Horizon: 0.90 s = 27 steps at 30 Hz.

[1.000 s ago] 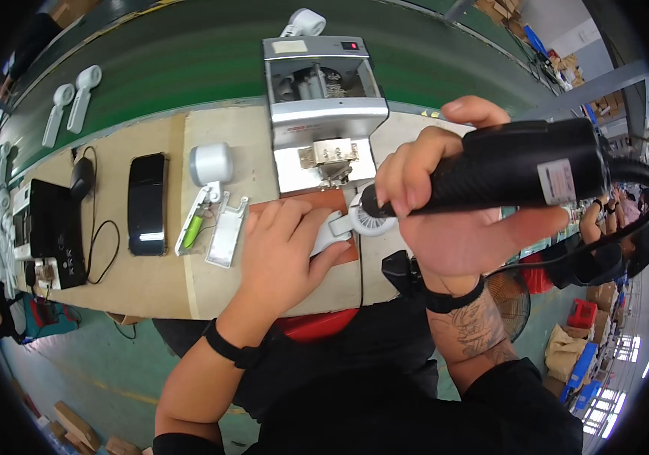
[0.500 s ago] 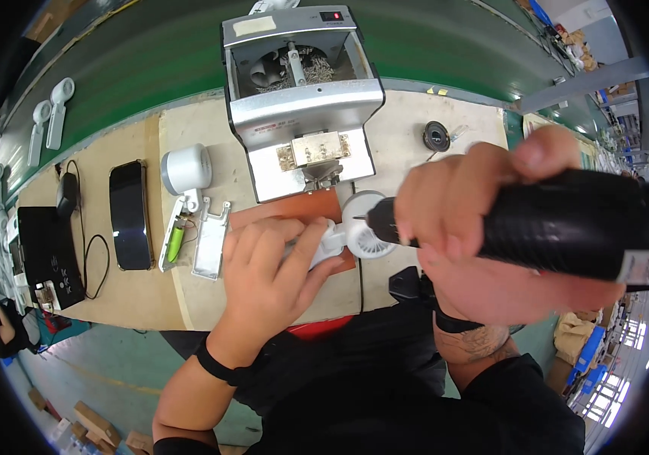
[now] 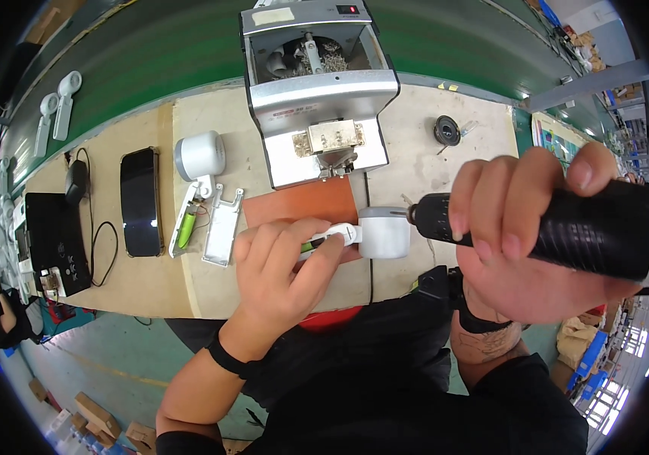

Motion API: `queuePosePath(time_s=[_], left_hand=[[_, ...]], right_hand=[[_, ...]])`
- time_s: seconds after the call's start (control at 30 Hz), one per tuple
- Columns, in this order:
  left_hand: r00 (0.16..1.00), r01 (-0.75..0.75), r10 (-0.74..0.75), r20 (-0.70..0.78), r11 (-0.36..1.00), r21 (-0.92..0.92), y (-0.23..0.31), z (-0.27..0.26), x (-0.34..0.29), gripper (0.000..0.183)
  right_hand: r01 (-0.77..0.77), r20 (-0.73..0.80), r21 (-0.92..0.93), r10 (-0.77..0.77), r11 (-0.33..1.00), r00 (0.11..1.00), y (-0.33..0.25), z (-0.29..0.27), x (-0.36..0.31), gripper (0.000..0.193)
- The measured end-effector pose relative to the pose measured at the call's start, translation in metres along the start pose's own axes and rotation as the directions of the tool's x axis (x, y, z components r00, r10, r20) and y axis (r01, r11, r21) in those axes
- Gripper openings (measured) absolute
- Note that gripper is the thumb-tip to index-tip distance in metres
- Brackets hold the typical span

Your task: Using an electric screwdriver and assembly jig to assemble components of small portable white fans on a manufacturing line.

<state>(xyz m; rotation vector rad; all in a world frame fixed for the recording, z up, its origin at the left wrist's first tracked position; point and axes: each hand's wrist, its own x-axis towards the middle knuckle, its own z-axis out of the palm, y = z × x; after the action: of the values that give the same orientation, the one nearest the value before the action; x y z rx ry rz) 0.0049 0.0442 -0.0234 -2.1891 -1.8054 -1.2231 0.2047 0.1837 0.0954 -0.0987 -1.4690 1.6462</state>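
My left hand [image 3: 279,265] grips the handle of a white handheld fan, whose round head [image 3: 385,236] points to the right. Part of a green battery shows in the open handle beside my fingers. In my right hand [image 3: 522,220] is a black electric screwdriver [image 3: 605,231], held almost level. Its tip is close to the upper right edge of the fan head; whether they touch I cannot tell. Under the fan lies an orange-brown mat [image 3: 302,203].
A silver screw feeder [image 3: 324,98] full of small screws stands behind the mat. Left of it are another opened fan [image 3: 202,155], a white handle cover [image 3: 223,225], a phone [image 3: 139,203] and a black box [image 3: 55,243]. A round black part [image 3: 446,131] lies right of the feeder.
My left hand has turned the fan, so its grille no longer faces up and the green battery shows. The screwdriver has moved right, and the whole view has shifted slightly.
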Motion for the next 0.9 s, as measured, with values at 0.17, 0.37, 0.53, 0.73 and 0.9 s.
queuePosePath(time_s=[0.17,0.37,0.53,0.73,0.9], left_hand=[[0.994,0.084,-0.081,0.066,0.996,-0.04,-0.003,-0.005,0.016,0.031],[0.977,0.177,-0.17,0.13,0.983,-0.04,-0.001,-0.007,0.017,0.036],[0.974,0.192,-0.183,0.137,0.979,-0.061,0.001,-0.015,0.018,0.047],[0.969,0.204,-0.195,0.153,0.978,-0.047,0.002,-0.011,0.008,0.047],[0.978,0.176,-0.17,0.12,0.984,-0.038,0.0,-0.008,0.008,0.055]], right_hand=[[0.01,-0.034,0.063,-0.007,0.998,0.999,0.005,0.014,0.021,0.094],[0.113,-0.193,0.262,-0.062,0.958,0.979,0.06,0.022,0.043,0.108],[0.011,-0.35,0.193,0.058,0.981,0.935,0.076,0.04,0.046,0.117],[-0.077,-0.359,0.237,0.161,0.968,0.919,0.058,0.044,0.025,0.113],[-0.02,-0.321,0.241,0.1,0.97,0.942,0.03,0.048,-0.004,0.108]])
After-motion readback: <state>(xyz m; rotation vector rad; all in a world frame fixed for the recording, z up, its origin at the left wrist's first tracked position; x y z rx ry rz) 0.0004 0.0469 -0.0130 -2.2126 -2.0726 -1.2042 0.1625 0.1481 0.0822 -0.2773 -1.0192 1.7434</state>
